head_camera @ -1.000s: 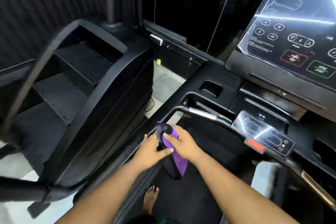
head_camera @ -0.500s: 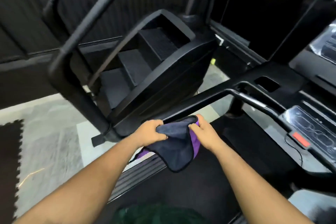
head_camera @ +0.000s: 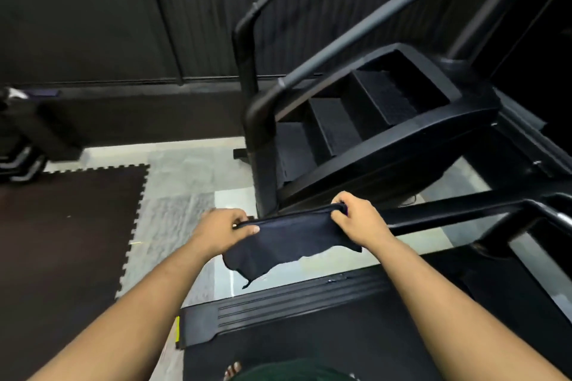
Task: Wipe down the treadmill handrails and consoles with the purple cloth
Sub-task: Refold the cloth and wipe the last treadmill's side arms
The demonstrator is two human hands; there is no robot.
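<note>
Cloth (head_camera: 288, 241) showing dark, purple side hidden, hanging limp, left hand (head_camera: 221, 229) pinching its nine-o'clock corner, right hand (head_camera: 359, 219) gripping three-o'clock corner, handrail (head_camera: 448, 213) partly covered

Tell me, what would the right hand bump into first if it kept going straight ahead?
Probably the treadmill handrail, the dark bar just beyond the right hand holding the cloth. Depth is hard to judge.
</note>
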